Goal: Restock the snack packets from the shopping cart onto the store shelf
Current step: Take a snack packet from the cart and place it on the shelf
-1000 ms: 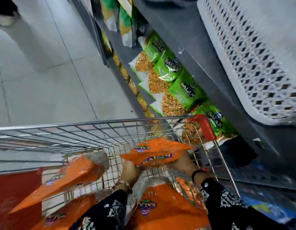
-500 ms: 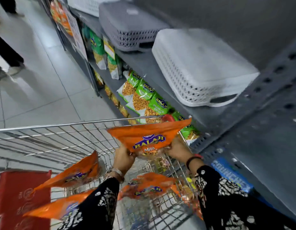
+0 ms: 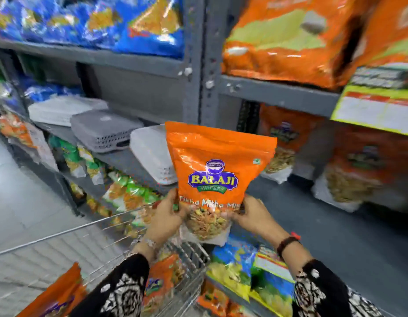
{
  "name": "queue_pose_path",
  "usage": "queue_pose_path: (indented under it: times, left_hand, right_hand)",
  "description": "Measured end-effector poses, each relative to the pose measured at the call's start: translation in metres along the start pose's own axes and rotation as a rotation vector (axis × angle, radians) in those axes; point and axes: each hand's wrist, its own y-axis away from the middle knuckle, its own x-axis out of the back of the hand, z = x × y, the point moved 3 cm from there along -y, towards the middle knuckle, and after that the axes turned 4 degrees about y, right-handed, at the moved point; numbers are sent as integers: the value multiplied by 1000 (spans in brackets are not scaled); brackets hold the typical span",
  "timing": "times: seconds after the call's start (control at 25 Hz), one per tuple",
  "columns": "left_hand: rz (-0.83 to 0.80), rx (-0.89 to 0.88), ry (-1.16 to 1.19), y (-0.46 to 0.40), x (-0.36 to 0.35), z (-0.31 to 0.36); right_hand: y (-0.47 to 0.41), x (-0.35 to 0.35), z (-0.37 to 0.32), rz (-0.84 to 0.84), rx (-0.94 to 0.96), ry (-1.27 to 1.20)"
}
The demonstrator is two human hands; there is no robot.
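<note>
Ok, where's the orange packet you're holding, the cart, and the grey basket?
Packet (image 3: 213, 161): head view, orange front above the logo.
Cart (image 3: 61, 232): head view, top rail.
Grey basket (image 3: 102, 129): head view, upturned base.

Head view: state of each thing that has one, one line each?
orange packet: upright, lifted above the cart, held at its lower end
left hand: gripping the packet's lower left
right hand: gripping the packet's lower right
shopping cart: orange packets inside
middle shelf: partly stocked, bare space in front of the packet
white basket: upside down on the shelf
</note>
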Motion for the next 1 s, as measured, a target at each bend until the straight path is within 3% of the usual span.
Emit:
queue_pose_path:
  times: [0.16, 0.48, 0.76, 1.0]
  left_hand:
    - [-166, -62, 5, -31, -77, 33]
    - [-166, 78, 177, -137, -174, 23]
    - [-373, 107, 145, -166, -210, -26]
    - [-278, 100, 149, -167, -214, -45]
  right_hand:
    - [18, 61, 43, 146, -124, -44]
    - [-44, 113, 115, 292, -280, -130]
    - [-72, 99, 168, 322, -377, -197]
    - [-74, 83, 191, 394, -403, -176]
